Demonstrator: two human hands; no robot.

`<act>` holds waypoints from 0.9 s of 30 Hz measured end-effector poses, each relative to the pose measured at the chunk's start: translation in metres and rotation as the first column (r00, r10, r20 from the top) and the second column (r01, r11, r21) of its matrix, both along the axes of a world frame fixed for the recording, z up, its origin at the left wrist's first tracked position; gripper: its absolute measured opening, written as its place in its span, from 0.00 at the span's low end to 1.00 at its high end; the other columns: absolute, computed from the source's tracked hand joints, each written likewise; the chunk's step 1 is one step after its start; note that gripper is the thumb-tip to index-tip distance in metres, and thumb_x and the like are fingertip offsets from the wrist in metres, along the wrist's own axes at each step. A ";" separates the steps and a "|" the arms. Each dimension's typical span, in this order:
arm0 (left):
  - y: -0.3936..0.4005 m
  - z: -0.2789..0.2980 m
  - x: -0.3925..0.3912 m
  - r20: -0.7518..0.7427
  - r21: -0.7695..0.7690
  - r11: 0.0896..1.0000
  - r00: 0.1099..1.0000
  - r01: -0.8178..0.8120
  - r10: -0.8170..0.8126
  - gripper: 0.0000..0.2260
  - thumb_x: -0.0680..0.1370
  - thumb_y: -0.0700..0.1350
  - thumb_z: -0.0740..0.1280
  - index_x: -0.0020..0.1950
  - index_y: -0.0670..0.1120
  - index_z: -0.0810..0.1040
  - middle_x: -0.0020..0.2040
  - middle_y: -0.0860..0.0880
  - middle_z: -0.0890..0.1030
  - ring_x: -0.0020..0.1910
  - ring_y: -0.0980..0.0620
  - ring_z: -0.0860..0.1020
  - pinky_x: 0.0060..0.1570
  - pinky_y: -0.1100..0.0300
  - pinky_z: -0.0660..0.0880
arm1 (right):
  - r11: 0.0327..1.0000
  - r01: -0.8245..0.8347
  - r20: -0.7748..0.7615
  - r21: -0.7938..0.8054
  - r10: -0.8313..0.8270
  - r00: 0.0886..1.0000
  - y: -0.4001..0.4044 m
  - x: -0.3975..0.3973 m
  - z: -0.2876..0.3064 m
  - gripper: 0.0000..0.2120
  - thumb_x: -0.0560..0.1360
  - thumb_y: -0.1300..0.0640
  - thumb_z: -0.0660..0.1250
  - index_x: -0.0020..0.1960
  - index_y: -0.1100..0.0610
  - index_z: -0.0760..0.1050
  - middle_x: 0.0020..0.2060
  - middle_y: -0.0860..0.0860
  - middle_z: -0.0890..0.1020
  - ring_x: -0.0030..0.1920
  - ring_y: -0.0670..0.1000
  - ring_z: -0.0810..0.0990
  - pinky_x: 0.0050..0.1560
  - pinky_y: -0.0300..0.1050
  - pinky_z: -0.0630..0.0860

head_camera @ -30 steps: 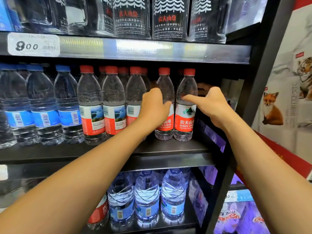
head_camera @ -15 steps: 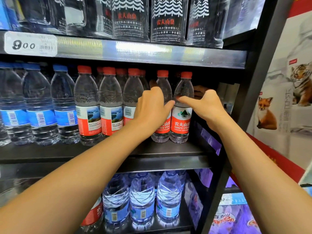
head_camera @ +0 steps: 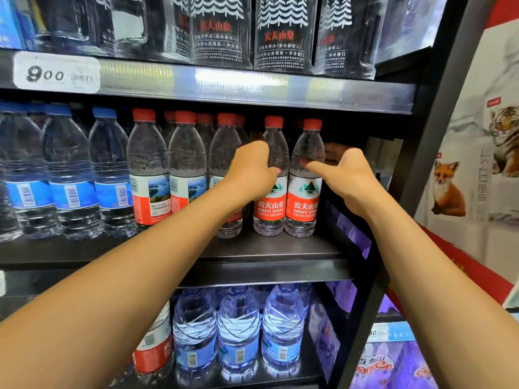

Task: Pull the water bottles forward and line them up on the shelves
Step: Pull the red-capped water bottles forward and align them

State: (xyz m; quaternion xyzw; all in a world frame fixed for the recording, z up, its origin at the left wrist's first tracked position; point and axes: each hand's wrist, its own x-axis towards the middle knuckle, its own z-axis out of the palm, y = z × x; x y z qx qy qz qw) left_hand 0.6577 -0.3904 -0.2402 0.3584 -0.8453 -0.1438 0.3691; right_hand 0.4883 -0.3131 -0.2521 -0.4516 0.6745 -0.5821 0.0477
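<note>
Bright, even store lighting from overhead. Strong white glare along the upper shelf rail (head_camera: 224, 80). Deep shadow at the middle shelf's back. Wide-angle bowing toward edges. Price tag (head_camera: 56, 74) slightly smeared; forearms soft at bottom corners.

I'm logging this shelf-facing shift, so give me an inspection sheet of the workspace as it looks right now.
Surface: middle shelf, dark metal, bare strip at its front edge.
Job's things: red-capped bottles upright in a front row, more behind; two rightmost red-capped bottles side by side, logo labels facing out; blue-capped bottles at left.
Clutter: nothing seen.
Grippers: left hand curled round the second bottle from the right; right hand gripping the rightmost bottle, thumb on its front.
Cables: nothing seen.
Surroundings: price tag reading 900 on the upper shelf rail; dark-labelled large bottles above; blue-labelled bottles below; fox and tiger poster at right.
</note>
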 end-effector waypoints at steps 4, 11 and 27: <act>0.002 0.002 0.001 0.055 -0.011 1.000 0.998 -0.004 0.005 0.17 0.79 0.46 0.67 0.35 0.46 0.63 0.36 0.49 0.68 0.34 0.51 0.68 0.29 0.58 0.62 | 1.000 0.004 0.010 0.000 -0.004 1.000 -0.001 0.000 -0.001 0.13 0.71 0.52 0.76 0.49 0.60 0.80 0.43 0.54 0.85 0.44 0.51 0.84 0.38 0.44 0.80; 0.006 0.007 0.000 0.066 0.038 0.999 0.998 0.010 -0.013 0.15 0.79 0.43 0.66 0.36 0.46 0.64 0.38 0.48 0.70 0.42 0.46 0.73 0.38 0.56 0.68 | 1.000 0.009 0.021 -0.025 -0.008 1.000 -0.001 0.005 -0.001 0.13 0.71 0.54 0.75 0.51 0.60 0.80 0.45 0.54 0.85 0.45 0.52 0.84 0.45 0.50 0.83; 0.007 0.004 -0.001 0.023 -0.003 1.000 0.999 -0.028 0.028 0.11 0.78 0.44 0.67 0.38 0.44 0.69 0.40 0.45 0.74 0.40 0.45 0.75 0.35 0.56 0.70 | 0.995 0.083 -0.083 0.049 -0.078 0.993 0.005 0.011 0.001 0.14 0.71 0.49 0.73 0.37 0.56 0.73 0.30 0.48 0.75 0.33 0.46 0.77 0.23 0.32 0.67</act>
